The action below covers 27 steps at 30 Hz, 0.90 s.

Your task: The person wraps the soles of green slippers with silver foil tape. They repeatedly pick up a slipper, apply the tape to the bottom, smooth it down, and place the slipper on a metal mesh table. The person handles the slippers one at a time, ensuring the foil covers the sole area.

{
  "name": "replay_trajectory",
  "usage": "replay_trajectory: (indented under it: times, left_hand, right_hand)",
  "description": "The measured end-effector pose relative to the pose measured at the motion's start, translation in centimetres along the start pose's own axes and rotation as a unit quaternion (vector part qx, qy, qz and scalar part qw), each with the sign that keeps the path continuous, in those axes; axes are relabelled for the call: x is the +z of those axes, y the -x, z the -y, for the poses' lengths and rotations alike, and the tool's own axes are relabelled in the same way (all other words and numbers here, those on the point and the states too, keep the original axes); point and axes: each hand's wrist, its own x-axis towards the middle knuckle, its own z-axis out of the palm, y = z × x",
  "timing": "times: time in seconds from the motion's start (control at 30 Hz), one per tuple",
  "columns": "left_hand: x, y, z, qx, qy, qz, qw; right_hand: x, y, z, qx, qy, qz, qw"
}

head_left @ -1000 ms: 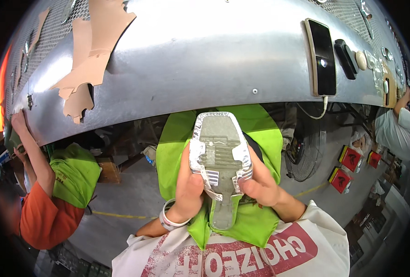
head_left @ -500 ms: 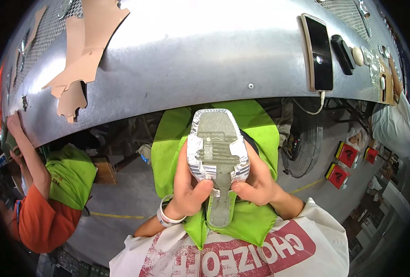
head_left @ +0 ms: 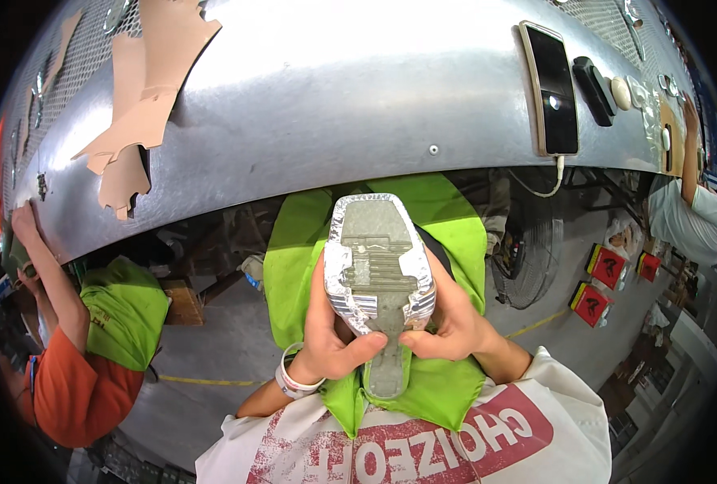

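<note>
Nearer than the shiny grey metal table, a grey sole-shaped piece edged in crinkled silver foil is clamped between left hand and right hand; foil seems best pressed evenly.

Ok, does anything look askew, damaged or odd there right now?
The silver trim on the grey sole-shaped piece looks uneven: its inner edge is ragged and crinkled between the left hand and right hand, though I can't tell whether that's damage. Also, the white cable on the phone dangles off the bench and might snag.
</note>
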Motion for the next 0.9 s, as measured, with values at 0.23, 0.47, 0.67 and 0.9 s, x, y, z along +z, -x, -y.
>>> replay_trajectory:
  times: [0.23,0.47,0.67,0.9]
  left_hand:
    - [-0.2,-0.1,-0.3,-0.016,-0.024,0.021,0.999]
    - [0.0,0.1,-1.1,-0.032,-0.022,0.016,0.999]
    - [1.6,-1.4,-3.2,-0.101,0.026,-0.132,0.986]
    - [2.7,-2.0,-4.4,-0.092,0.025,-0.133,0.987]
  right_hand:
    - [0.2,-0.6,1.2,-0.018,-0.067,-0.009,0.998]
    - [0.6,-1.3,2.1,-0.004,-0.084,-0.051,0.995]
    - [1.3,-1.6,2.6,0.014,-0.092,-0.069,0.993]
    - [0.7,-1.6,3.1,0.056,-0.193,-0.074,0.977]
